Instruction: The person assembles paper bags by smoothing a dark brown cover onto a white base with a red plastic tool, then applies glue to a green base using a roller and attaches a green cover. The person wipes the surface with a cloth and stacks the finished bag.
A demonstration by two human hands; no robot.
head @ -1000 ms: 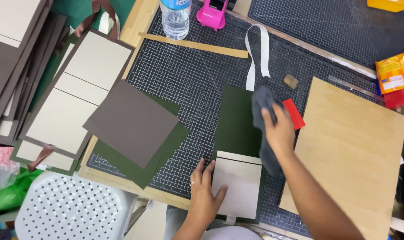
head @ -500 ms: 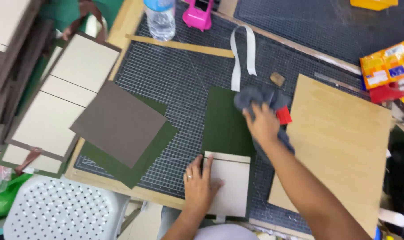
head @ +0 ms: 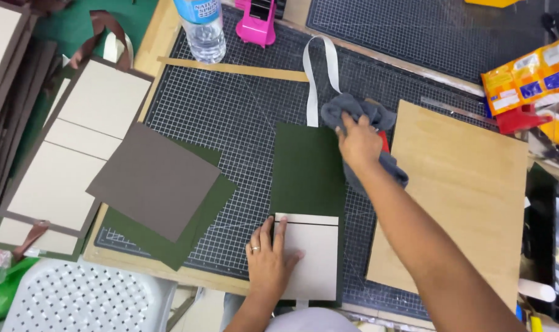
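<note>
The right hand (head: 358, 142) is closed around a grey cloth (head: 359, 114), fingers bunched into the fabric, and presses it at the upper right corner of a dark green cover (head: 307, 169). The cloth trails below the hand along the cover's right edge. A small red item shows just beside the hand, mostly hidden.

The left hand (head: 268, 261) lies flat, fingers spread and holding nothing, on the beige board (head: 313, 258) glued inside the lower part of the cover. A ring sits on one finger. The fingertips reach the board's upper left corner.

A white ribbon (head: 319, 74) loops up from the cover's top edge. The cover rests on a black gridded cutting mat (head: 230, 104). Left of it on the mat lies a brown sheet (head: 150, 178) stacked over green sheets (head: 211, 203). Right of the cover lies a plywood board (head: 458, 197), touching the cloth.

At the mat's far edge stand a water bottle (head: 202, 27) and a pink tape dispenser (head: 258, 21), with a thin wood strip (head: 230, 67) just in front. A second mat (head: 415, 31) lies beyond. An orange snack packet (head: 528, 77) sits at far right.

At left, unfolded covers with beige panels (head: 76, 147) overlap on a green surface. A white perforated stool (head: 76, 301) stands at lower left.
</note>
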